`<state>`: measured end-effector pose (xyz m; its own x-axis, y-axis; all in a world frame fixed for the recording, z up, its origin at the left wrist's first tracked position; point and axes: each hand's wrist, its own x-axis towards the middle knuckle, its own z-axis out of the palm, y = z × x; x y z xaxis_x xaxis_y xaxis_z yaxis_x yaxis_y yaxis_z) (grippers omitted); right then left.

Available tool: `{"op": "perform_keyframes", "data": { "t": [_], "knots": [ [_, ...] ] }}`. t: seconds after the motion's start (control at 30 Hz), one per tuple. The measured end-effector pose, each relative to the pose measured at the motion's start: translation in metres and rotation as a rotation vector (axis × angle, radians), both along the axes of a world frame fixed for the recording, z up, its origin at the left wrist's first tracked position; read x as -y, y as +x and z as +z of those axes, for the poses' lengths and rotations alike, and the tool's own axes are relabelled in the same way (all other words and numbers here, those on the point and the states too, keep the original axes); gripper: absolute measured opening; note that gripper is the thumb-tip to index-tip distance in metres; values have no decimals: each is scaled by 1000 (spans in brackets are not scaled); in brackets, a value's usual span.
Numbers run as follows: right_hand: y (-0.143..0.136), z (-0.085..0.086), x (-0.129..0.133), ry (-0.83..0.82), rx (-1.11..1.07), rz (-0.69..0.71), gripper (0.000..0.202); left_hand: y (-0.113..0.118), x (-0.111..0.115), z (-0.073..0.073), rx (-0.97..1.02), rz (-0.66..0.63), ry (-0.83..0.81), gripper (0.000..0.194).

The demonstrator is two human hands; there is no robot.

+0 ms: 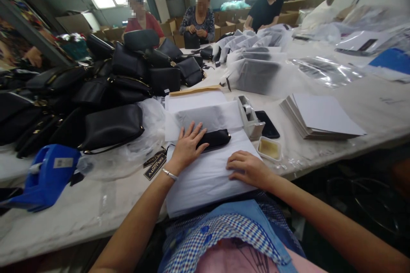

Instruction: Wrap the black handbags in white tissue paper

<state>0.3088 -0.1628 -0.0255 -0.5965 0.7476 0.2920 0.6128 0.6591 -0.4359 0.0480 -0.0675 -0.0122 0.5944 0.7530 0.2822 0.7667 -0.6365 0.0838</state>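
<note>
Head view, nearest first: one checked apron point(221, 230) borders the near edge of the white paper point(205, 183). Two hands rest there: the right hand point(246, 168) on the paper's right side, fingers loosely bent around nothing; the left hand point(188, 147) spread flat over the left end of one black bag point(216, 138), which lies mid-paper. Two tags point(155, 165) sit just left; one dish point(273, 158), one grey tape dispenser point(254, 129) and one phone point(269, 124) crowd the right edge. A strip of tabletop point(128, 213) runs along the front, left of the paper, up to one blue dispenser point(53, 175); more separates the dish from one stack of boards point(329, 115). Farther lie heaped bags point(112, 126), too overlapped to count, and wrapped bags point(256, 74). Three people point(199, 19) are beyond.
</note>
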Motion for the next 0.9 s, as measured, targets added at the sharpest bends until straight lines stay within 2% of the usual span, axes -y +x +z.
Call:
{"op": "perform_keyframes", "data": {
  "t": [0.1,0.27,0.33,0.4,0.5,0.67,0.77,0.9],
  "knots": [
    [-4,1,-4,-18,24,-3,11,-1,-1,-1,12,-1,-7,54],
    [-6,5,1,62,87,38,14,-1,-1,2,15,-10,-22,54],
    [-4,2,10,127,119,76,21,-1,0,3,13,-11,-24,53],
    [-3,-5,21,174,171,97,37,0,1,5,12,-9,-25,53],
    [-1,-18,35,244,205,85,51,0,0,4,13,-3,-26,53],
    [-3,-35,43,339,52,86,31,-1,-1,2,26,-10,-29,54],
    [-5,-36,43,275,-27,59,21,-1,-1,1,33,-11,-34,54],
    [-10,-27,42,147,-103,46,13,-1,0,2,30,-8,-38,54]
  ]
}}
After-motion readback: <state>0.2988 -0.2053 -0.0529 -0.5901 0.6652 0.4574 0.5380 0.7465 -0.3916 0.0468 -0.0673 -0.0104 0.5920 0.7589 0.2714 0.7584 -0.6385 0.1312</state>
